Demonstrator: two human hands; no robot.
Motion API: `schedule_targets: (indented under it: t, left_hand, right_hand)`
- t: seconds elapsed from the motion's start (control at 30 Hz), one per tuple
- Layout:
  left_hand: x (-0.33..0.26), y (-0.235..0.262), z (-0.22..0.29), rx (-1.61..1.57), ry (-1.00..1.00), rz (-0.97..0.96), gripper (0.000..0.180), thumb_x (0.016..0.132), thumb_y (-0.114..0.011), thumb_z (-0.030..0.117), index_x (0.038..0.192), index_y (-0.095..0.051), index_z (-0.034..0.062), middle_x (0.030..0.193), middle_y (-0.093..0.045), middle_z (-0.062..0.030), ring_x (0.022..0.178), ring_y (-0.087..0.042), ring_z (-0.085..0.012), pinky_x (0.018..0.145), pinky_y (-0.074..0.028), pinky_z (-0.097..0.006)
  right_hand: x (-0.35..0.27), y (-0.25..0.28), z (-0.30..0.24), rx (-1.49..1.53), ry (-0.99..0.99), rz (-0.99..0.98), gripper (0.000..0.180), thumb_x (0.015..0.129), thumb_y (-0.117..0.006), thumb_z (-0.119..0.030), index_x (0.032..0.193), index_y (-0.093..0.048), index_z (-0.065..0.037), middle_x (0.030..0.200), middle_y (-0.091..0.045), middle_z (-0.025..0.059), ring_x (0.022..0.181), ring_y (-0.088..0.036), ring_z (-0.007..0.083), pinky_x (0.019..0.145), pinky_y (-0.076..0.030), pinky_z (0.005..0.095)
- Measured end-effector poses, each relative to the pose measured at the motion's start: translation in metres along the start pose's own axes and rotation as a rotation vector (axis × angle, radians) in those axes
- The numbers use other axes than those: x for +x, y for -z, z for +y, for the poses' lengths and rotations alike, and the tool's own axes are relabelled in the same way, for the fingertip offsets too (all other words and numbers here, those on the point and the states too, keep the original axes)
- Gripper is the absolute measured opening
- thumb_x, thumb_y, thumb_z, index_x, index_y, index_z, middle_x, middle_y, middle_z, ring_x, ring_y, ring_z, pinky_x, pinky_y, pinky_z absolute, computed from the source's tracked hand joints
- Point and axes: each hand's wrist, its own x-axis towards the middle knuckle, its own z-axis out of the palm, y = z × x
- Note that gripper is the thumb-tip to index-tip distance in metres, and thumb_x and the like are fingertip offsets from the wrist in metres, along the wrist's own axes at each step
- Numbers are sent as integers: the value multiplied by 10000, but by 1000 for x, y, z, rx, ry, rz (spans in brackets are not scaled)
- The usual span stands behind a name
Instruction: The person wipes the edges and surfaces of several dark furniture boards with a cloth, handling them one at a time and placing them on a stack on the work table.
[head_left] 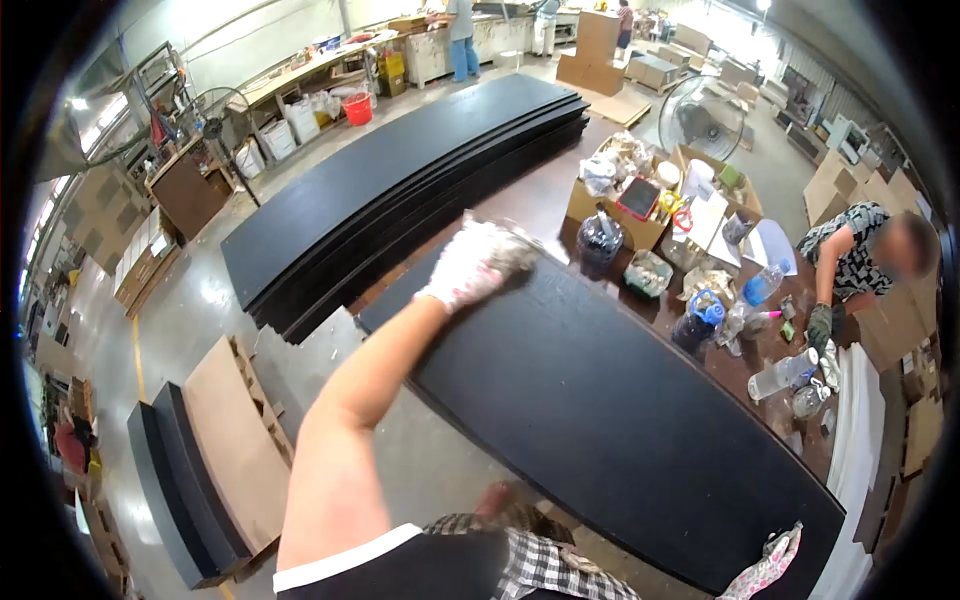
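A long black board (600, 390) with a smooth dark face lies slantwise in front of me. My left hand (468, 268), in a white glove with pinkish-red marks, reaches across to its far left end. That hand is closed on a greyish crumpled rag (516, 250), pressed against the board's surface. Near the board's near right end, my right hand (765, 568) wears a similar patterned glove. Its fingers lie stretched along the black surface; a greyish patch shows at them, and I cannot make out whether it is dirt or cloth.
Beyond the board is a stack of black panels (400, 170). On the brown table stand an open carton (640, 225), bottles (785, 375) and a dark jug (600, 240). A co-worker (860, 250) is at the right. More panels (235, 430) lie lower left; a fan (705, 115) stands behind.
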Motion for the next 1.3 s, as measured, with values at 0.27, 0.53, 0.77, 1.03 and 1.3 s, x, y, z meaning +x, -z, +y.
schedule_targets:
  t: [0.27, 0.53, 0.77, 1.03, 1.3]
  left_hand:
    - [-125, 65, 83, 121, 229, -152, 235, 887, -633, 116, 1103, -713, 162, 1121, -684, -90, 1086, -623, -325, 1112, -411, -526]
    - [-124, 24, 190, -241, -18, -81, 234, 893, -590, 228, 1078, -724, 175, 1148, -693, -99, 1118, -628, -311, 1082, -429, -478]
    - [-63, 7, 185, 1, -201, -131, 163, 920, -636, 179, 1067, -707, 176, 1054, -648, -81, 1085, -612, -330, 1125, -308, -689]
    - [-27, -90, 448, -924, -1088, -427, 367, 901, -673, 334, 1230, -638, 176, 1298, -570, -160, 1251, -521, -366, 1123, -381, -542]
    - [28, -101, 459, -764, -679, -821, 329, 946, -599, 238, 1241, -658, 104, 1264, -665, -128, 1258, -574, -330, 1091, -439, -462]
  right_hand:
    - [1, 5, 38, 300, -340, 2, 461, 1078, -507, -253, 1475, -496, -18, 1483, -536, 70, 1235, -569, 161, 1034, -448, 284]
    - [-1, 0, 16, 384, -295, 29, 459, 1078, -514, -264, 1476, -502, -34, 1414, -577, 59, 1144, -589, 152, 975, -473, 295]
    - [-20, 16, 1, 592, -370, 211, 418, 1059, -519, -193, 1437, -514, -15, 1272, -624, 121, 1029, -655, 202, 901, -523, 331]
    - [-51, 88, -7, 477, -296, 491, 400, 1028, -546, -107, 1400, -518, 37, 1326, -592, 135, 1045, -656, 209, 907, -555, 353]
    - [-130, 204, 61, 342, -394, 842, 388, 1026, -576, -134, 1385, -544, 11, 1266, -637, 138, 1004, -673, 239, 857, -571, 353]
